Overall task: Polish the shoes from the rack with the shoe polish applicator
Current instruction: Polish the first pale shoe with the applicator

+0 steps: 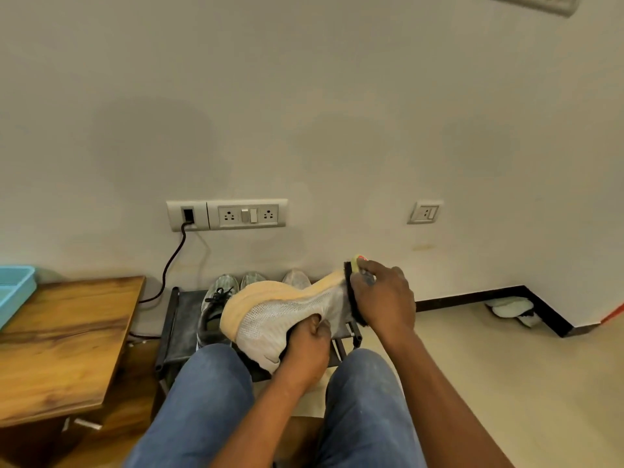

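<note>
the wooden desk (57,336) sits off to the person's left with a blue tray (13,292) hanging over its far edge; neither is in the way, though a wide swing of the left elbow could catch the desk corner. straight ahead against the wall is the low shoe rack (179,319), with a dark laced shoe (216,298) and a couple more toes showing behind it. a dropped shoe would land on those and could knock them off.

the white mesh shoe (283,312) is held above the knees, cream sole turned up and away. the left hand (309,346) seems to have its fingers tucked into the opening with the thumb pressing the upper. that's a one-handed hold on soft fabric, so hard strokes could twist the shoe loose.

the right hand (381,298) is curled round the shoe polish applicator (353,292), its dark bristles pressed against the end of the shoe. my worry is the dark bristles on pale mesh: too much pressure or polish could smear or stain the weave and the cream sole. the grip looks tight near the top, so a slip could flick the applicator toward the wall.
</note>
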